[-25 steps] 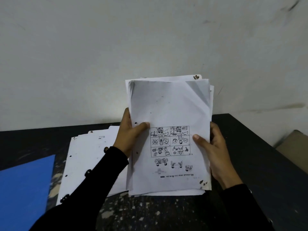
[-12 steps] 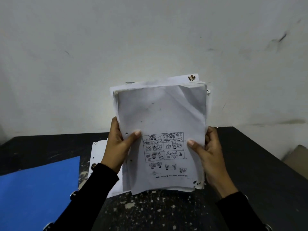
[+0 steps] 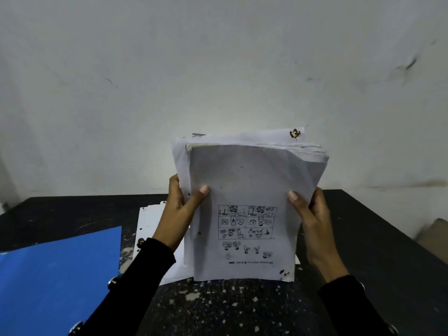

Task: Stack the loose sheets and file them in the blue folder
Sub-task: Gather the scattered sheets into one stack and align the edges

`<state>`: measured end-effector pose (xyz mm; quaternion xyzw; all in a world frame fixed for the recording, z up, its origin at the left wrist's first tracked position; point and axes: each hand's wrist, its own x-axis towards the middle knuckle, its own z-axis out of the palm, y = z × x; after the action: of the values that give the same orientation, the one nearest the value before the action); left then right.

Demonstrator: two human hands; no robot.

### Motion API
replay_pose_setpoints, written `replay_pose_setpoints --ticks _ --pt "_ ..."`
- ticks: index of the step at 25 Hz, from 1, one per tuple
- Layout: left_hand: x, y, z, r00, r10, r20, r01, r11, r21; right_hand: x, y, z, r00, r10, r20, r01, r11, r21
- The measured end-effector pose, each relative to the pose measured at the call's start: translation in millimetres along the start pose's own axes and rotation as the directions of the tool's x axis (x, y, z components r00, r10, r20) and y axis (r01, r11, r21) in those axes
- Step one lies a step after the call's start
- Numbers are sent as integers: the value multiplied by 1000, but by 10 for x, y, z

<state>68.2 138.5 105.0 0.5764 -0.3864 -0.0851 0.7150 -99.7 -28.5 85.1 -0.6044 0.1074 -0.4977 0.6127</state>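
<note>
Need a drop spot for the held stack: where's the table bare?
Bare: black table beyond the right hand, and the speckled strip below the stack. Crowded: left, blue folder and loose sheets behind the left hand.

A black tabletop point(image 3: 242, 309), speckled with pale chips near its front, meets a scuffed white wall point(image 3: 218, 69); a blurred tan object point(image 3: 434, 235) sits far right.
</note>
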Motion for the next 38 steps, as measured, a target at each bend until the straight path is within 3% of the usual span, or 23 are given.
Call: replay_pose_setpoints --ticks 8,13,19,22,26,30,32,35,38 --pt "87 83 187 987 116 -115 -113 993 37 126 -9 178 994 -79 -76 73 994 -85" --pt "47 -58 143 998 4 -66 5 991 137 106 89 159 995 -61 -77 41 971 -237" --pt "48 -122 94 997 -56 -60 61 995 80 136 147 115 998 10 -60 -20 987 -161" --pt "74 -154 173 995 -73 -70 77 996 43 134 174 232 998 -2 -56 -10 979 -206" --pt "76 -132 192 989 -19 -150 35 994 103 148 128 261 994 -55 -99 27 965 -261" --pt "107 -161 95 993 4 -117 11 991 132 147 53 222 998 -7 -62 -9 968 -252" --pt "169 -82 73 991 32 -130 -13 990 140 203 -69 238 997 -60 -37 49 967 -250" --pt "279 117 15 973 207 -101 -173 946 272 354 -305 256 968 -245 60 249 893 -376" --pt "362 257 -82 904 424 53 -387 759 524 523 -485 216 896 -374 239 438 657 -614"
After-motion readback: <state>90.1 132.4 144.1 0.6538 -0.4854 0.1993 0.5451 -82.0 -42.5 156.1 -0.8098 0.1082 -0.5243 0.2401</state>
